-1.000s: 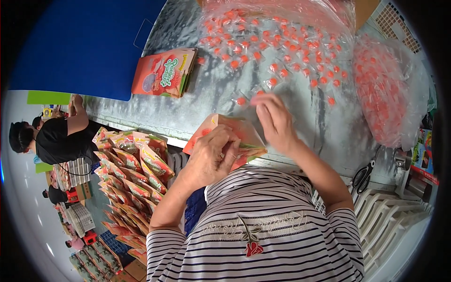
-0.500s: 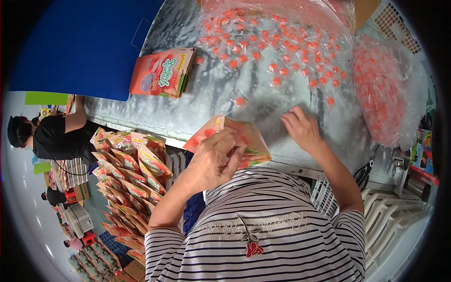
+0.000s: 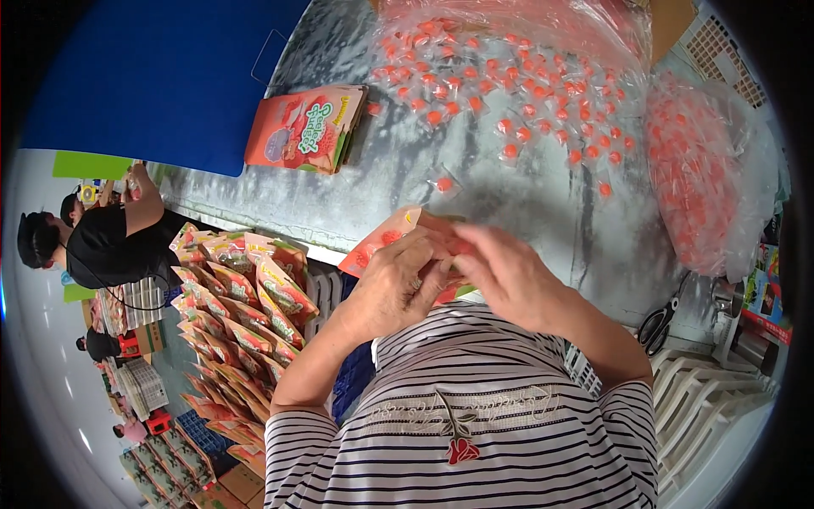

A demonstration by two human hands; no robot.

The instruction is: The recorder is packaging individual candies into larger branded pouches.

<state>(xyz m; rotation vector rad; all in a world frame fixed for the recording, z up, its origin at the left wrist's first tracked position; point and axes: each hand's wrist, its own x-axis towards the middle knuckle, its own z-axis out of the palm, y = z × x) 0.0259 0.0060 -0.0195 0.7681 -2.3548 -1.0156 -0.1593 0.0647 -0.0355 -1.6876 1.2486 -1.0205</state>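
Right hand moved back from the scattered clear-wrapped orange candies on the grey marbled surface to the flat orange printed pouch. Left hand, grip clenched, holds that pouch at the surface's near edge. Right fingers are at its mouth; can't tell what they pinch. Stack of matching pouches lies farther left.
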